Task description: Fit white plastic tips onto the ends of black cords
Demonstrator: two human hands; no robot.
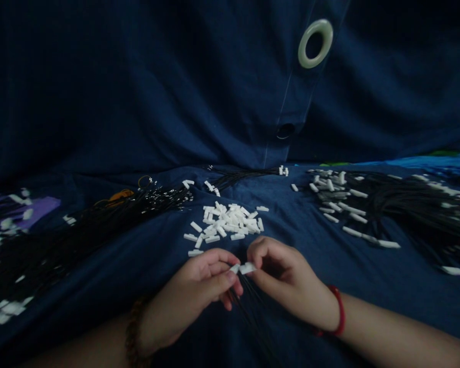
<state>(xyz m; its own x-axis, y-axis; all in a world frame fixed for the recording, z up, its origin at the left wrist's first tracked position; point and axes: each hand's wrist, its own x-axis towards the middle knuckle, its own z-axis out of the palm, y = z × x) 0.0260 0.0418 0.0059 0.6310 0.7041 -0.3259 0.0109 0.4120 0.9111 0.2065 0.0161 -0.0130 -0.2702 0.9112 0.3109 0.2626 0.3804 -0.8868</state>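
My left hand (205, 281) is closed, pinching a small white plastic connector (234, 268) between thumb and fingers. Thin black wires (253, 319) hang down below both hands. My right hand (281, 273) pinches a second white connector (247, 268) right beside the first one; whether the two touch I cannot tell. Just beyond my fingers lies a loose pile of white connectors (230, 222) on the dark blue cloth (168, 240).
Bundles of black wires with white ends lie at the left (61, 250) and right (391, 204). A smaller wire bundle (245, 175) rests behind the pile. Purple material (42, 210) is at far left, blue strands (437, 159) at far right. A blue curtain (138, 87) with a pale ring (302, 50) rises behind.
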